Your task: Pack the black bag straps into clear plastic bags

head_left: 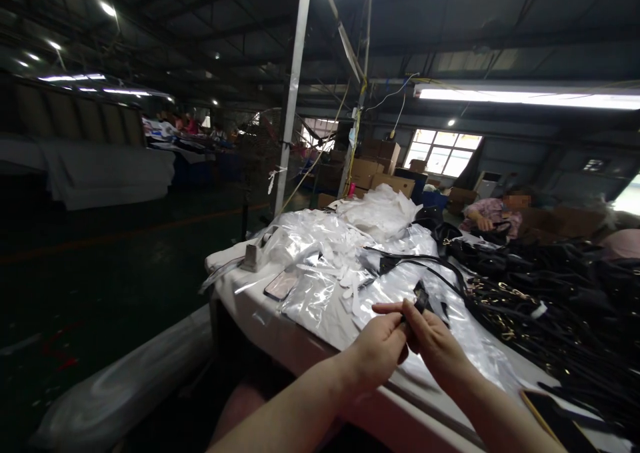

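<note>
Together, both hands [379, 343] grip a black piece [421, 299], forearms [305, 399] converging.

We are holding a small black piece [421, 299] between our left hand [384, 345] and our right hand [434, 338], which are meeting over the table [260, 313]. It is looking dark all over, and its upper end is sticking up past our fingers. The rest is hiding behind them, so we are not making out its full shape. Clear plastic [475, 349] is lying beneath it.
</note>
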The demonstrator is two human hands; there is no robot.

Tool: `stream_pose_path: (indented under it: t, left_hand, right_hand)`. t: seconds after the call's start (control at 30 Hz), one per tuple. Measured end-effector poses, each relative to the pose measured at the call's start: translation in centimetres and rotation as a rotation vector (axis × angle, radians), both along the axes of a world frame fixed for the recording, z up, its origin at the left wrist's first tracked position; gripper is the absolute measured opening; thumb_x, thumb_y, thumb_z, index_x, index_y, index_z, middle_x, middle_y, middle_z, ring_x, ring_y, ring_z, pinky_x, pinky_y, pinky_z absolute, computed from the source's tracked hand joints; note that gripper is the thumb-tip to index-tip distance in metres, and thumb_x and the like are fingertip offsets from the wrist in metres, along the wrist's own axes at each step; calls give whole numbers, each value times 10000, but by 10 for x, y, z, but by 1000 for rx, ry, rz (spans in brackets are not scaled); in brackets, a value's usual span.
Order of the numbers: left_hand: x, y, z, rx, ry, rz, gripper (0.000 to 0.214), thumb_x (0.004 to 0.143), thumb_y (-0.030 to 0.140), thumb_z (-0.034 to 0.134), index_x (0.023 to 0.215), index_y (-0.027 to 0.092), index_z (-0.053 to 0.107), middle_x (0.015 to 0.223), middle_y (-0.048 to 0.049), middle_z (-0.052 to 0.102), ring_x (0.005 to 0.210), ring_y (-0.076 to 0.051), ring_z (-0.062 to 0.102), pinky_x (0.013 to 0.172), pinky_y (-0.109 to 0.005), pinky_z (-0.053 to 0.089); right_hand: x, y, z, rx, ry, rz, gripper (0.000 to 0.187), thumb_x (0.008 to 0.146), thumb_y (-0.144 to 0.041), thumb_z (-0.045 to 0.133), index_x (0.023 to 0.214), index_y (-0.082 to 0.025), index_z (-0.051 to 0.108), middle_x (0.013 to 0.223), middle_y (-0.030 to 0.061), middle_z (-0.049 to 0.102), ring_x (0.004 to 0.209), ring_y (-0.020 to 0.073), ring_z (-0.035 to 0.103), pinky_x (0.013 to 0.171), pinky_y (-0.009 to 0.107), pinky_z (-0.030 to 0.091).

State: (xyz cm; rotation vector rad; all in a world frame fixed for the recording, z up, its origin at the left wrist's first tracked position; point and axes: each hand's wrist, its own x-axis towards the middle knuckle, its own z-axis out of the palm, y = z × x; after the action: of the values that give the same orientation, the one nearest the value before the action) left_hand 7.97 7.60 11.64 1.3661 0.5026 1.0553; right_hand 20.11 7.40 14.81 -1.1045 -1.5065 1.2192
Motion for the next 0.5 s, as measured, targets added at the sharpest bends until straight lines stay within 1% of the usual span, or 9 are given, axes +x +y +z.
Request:
stream_pose_path:
  t: [0.03,0.07,0.1,0.17,0.2,0.27,0.33,0.43,0.5]
  left_hand:
    - [-2,-2,0,10,20,-30,424,900,551,461,724,166,493,564,50,406,459,-66,324,458,-235,234]
    - [-3,-4,1,30,54,-55,429,905,536,452,710,159,508,586,32,441,484,-75,370,485,-235,282]
    - [-5,-5,1,53,101,-66,430,912,519,442,706,152,526,608,13,479,518,-88,420,525,-240,331]
    - [-7,-8,1,74,199,-50,407,930,479,416,763,140,568,631,-5,527,567,-113,487,585,-257,388]
    - [-8,-9,1,69,233,-33,394,940,459,397,804,138,580,615,2,522,559,-118,491,581,-260,393]
    - [-8,-11,0,54,253,-3,376,954,433,368,859,139,583,567,30,471,499,-108,443,519,-247,359]
    - [-7,-11,0,63,229,4,376,955,441,374,844,143,574,550,46,424,467,-91,374,469,-234,299]
    - [-5,-11,1,74,162,-20,385,937,494,420,745,172,505,539,57,388,454,-76,311,442,-234,232]
    - [-4,-11,2,46,113,-51,403,924,529,432,695,197,434,519,72,343,432,-71,280,431,-237,219]
  right_hand:
    - [1,-1,-2,-10,-27,-10,618,789,-697,581,942,-135,787,560,45,675,426,121,532,384,214,369]
    - [2,-1,-2,-25,-39,-21,630,788,-709,568,903,-131,791,557,51,675,365,106,481,339,216,329]
    - [4,-1,-2,-36,-33,-37,632,788,-715,560,865,-132,794,621,72,707,340,95,457,318,222,317]
    - [7,1,1,-27,10,-80,613,788,-709,565,816,-142,796,859,123,762,364,86,472,321,230,339]
    - [9,2,2,-11,32,-99,600,785,-703,576,809,-147,798,953,136,760,388,86,484,328,229,344]
    - [11,4,6,12,58,-116,589,777,-699,590,815,-151,804,1004,146,755,424,95,495,330,225,321]
    - [11,3,7,-3,60,-93,600,776,-706,583,839,-153,807,943,143,761,448,118,519,337,230,325]
    - [8,-3,2,-47,49,-2,577,792,-686,583,900,-166,807,780,110,752,518,156,583,453,252,448]
    - [8,-9,-3,-63,26,64,575,803,-681,574,949,-173,801,653,79,716,526,173,602,506,271,485]
